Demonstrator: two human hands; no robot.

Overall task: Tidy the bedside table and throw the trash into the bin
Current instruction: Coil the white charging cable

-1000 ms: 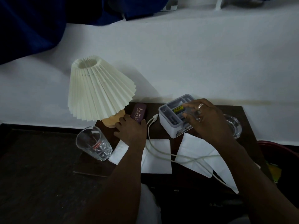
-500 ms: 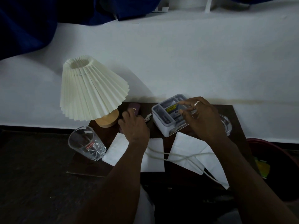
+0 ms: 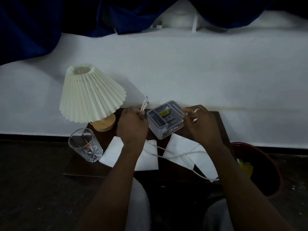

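Left grip: our left hand [image 3: 132, 125] pinched the cable [image 3: 144, 105] by its plugs.
Right grip: our right hand [image 3: 200, 125] pinched the organiser box [image 3: 164, 121] rim.
Risk: we judged the trailing cable could sweep the napkins [image 3: 181, 145] off the counter [image 3: 80, 167].

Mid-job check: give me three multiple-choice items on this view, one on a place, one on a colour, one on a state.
1. Where on the table does the glass stand?
A back right corner
B dead centre
C front left corner

2. What colour is the rim of the bin?
A red
B white
C blue

3. The plug end of the cable is:
A lying flat on the table
B held up by the left hand
C dropped in the bin

Key:
1 C, it stands upright at the near left corner.
2 A, the rim shows dark red.
3 B, the plug sticks up above the fingers.
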